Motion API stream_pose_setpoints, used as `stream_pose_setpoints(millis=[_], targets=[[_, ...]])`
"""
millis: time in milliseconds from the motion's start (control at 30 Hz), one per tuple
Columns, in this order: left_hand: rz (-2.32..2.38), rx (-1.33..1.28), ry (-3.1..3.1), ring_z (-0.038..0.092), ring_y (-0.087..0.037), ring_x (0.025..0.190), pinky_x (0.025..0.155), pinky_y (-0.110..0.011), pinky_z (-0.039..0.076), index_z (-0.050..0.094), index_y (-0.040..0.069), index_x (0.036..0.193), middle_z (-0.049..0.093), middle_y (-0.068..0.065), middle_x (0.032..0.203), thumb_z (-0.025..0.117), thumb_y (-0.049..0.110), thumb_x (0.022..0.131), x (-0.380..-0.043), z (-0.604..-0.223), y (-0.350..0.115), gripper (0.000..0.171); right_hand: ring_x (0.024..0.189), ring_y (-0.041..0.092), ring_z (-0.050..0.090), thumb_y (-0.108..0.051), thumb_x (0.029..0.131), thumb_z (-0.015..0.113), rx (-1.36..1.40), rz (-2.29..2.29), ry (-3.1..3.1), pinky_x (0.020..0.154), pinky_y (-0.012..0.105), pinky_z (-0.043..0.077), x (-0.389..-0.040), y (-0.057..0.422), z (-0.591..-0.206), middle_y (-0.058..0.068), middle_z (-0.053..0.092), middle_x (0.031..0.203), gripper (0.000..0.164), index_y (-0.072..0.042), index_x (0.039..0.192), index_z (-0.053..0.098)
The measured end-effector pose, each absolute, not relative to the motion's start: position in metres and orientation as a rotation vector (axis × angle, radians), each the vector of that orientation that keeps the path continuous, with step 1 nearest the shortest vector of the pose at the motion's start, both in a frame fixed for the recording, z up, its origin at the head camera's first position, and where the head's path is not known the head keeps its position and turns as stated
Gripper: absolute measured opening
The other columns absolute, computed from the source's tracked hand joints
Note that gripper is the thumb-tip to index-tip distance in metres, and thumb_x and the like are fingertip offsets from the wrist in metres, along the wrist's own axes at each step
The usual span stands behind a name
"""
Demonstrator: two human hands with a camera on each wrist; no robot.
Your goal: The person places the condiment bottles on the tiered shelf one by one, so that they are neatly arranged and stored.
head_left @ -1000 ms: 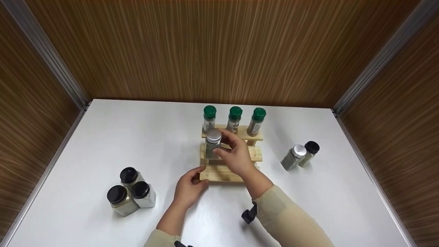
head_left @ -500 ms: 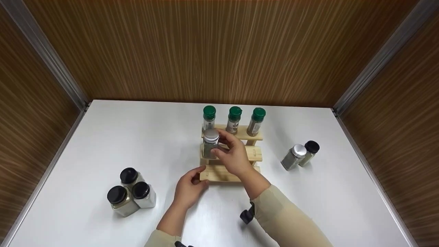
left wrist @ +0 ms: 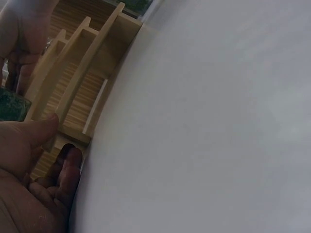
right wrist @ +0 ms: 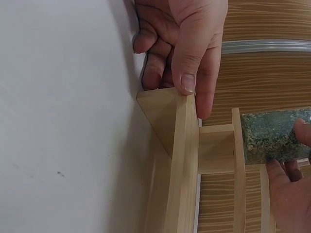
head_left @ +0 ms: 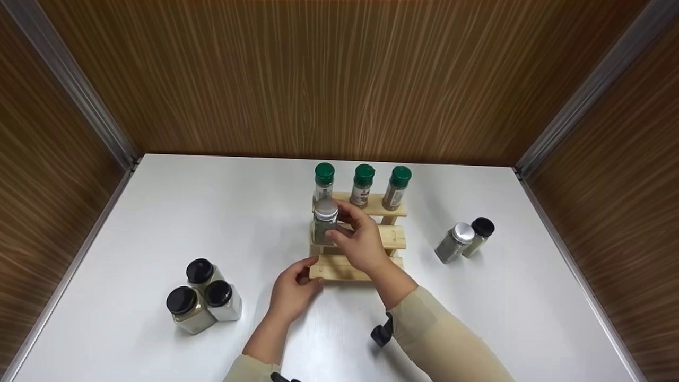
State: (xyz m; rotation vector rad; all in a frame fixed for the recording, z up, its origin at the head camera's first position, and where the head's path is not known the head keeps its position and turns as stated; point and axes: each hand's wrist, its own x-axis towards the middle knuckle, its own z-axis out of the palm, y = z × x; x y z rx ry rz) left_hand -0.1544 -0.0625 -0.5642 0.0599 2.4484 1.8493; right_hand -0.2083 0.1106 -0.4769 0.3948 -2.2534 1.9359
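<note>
A three-tier wooden spice rack (head_left: 347, 269) stands mid-table. My left hand (head_left: 293, 293) grips the left end of its lowest tier; in the right wrist view the thumb (right wrist: 188, 73) presses the front lip, with fingers behind. My right hand (head_left: 366, 245) holds a glass spice jar (head_left: 322, 229) with a silver cap, upright at the left end of the middle tier. Green dried herbs fill this jar (right wrist: 267, 133), and its base meets the tier in the right wrist view. Three green-capped spice bottles (head_left: 362, 185) stand on the top tier.
Three black-capped jars (head_left: 192, 317) cluster on the white table (head_left: 132, 228) at the left. To the rack's right are a silver-capped jar (head_left: 451, 245) and a black-capped jar (head_left: 480, 233). Wood-grain panels (head_left: 329, 79) enclose the back and sides.
The right hand and its silver-capped jar have shifted slightly left over the middle tier, then stayed nearly still. The left hand keeps its place on the rack.
</note>
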Motion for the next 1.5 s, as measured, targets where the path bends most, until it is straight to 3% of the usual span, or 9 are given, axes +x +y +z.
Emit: stream_pose_setpoints(millis=[633, 833, 967, 1167, 1500], targets=[[1.844, 0.043, 2.446, 0.063, -0.023, 0.099, 0.089, -0.038, 0.054, 0.069, 0.005, 0.138, 0.067, -0.011, 0.108, 0.08, 0.006, 0.091, -0.154, -0.563, -0.063, 0.049, 0.128, 0.042, 0.06, 0.01, 0.085, 0.081, 0.368, 1.815, -2.227, 0.108, 0.05, 0.051, -0.199, 0.131, -0.469, 0.025, 0.063, 0.134, 0.063, 0.006, 0.143, 0.055], [1.884, 0.069, 2.42, 0.064, -0.023, 0.097, 0.086, -0.035, 0.055, 0.068, 0.001, 0.139, 0.066, -0.012, 0.108, 0.082, 0.005, 0.09, -0.154, -0.564, -0.063, 0.05, 0.12, 0.038, 0.064, 0.015, 0.081, 0.08, 0.415, 1.713, -2.075, 0.102, 0.045, 0.056, -0.19, 0.168, -0.463, 0.032, 0.065, 0.126, 0.056, 0.011, 0.133, 0.058], [1.895, 0.08, 2.409, 0.063, -0.023, 0.097, 0.085, -0.033, 0.055, 0.067, 0.001, 0.139, 0.066, -0.012, 0.108, 0.082, 0.005, 0.092, -0.153, -0.564, -0.063, 0.05, 0.119, 0.028, 0.066, 0.018, 0.079, 0.079, 0.411, 1.54, -1.998, 0.101, 0.037, 0.056, -0.181, 0.205, -0.466, 0.027, 0.067, 0.122, 0.054, 0.015, 0.129, 0.058], [1.911, 0.07, 2.406, 0.064, -0.023, 0.095, 0.083, -0.031, 0.055, 0.067, 0.0, 0.139, 0.066, -0.012, 0.106, 0.081, 0.003, 0.092, -0.153, -0.564, -0.066, 0.05, 0.118, 0.015, 0.064, 0.021, 0.077, 0.08, 0.208, 1.358, -1.947, 0.1, 0.027, 0.053, -0.167, 0.256, -0.478, 0.013, 0.067, 0.121, 0.057, 0.014, 0.129, 0.058], [1.872, 0.045, 2.383, 0.062, -0.021, 0.096, 0.083, -0.03, 0.055, 0.065, 0.003, 0.143, 0.065, -0.011, 0.11, 0.08, 0.007, 0.094, -0.151, -0.562, -0.071, 0.051, 0.119, 0.012, 0.054, 0.022, 0.078, 0.079, -0.123, 1.269, -1.998, 0.105, 0.027, 0.046, -0.152, 0.284, -0.497, 0.029, 0.056, 0.132, 0.063, 0.017, 0.134, 0.052]])
